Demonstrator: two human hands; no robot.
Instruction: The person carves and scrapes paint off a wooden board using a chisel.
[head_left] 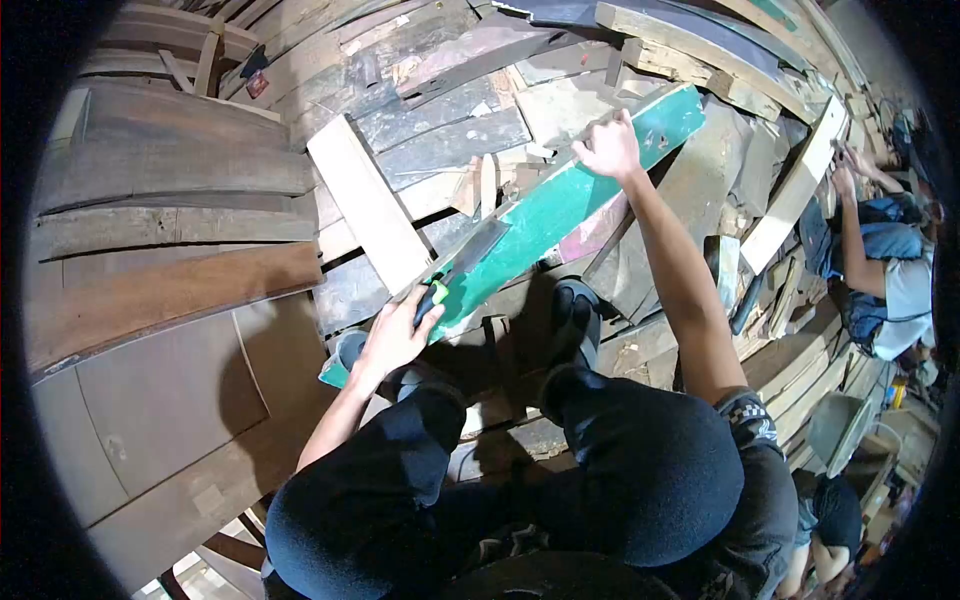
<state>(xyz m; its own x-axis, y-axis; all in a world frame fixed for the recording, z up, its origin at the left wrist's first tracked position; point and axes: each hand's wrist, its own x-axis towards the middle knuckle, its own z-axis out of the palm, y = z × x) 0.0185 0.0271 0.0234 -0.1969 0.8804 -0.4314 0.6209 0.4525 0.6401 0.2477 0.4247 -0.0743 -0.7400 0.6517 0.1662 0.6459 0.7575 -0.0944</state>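
A long board painted green (560, 215) slants across the space in front of my knees, its paint chipped near the far end. My right hand (612, 150) is closed over the upper edge of the board near that far end. At its near end, my left hand (395, 335) is wrapped round a tool with a black and bright green handle (430, 298). A flat grey blade (482, 245) extends from this handle along the board's edge; its exact kind I cannot make out. A pale plank (368, 200) lies just beyond my left hand.
Old planks (450, 140) and offcuts cover the floor ahead. Wide brown boards (180, 270) stand at the left. Stacked lumber (700, 75) lies at the far right. A person (880, 265) at the right holds a whitish plank (795, 190). Another person (830, 530) is at the lower right.
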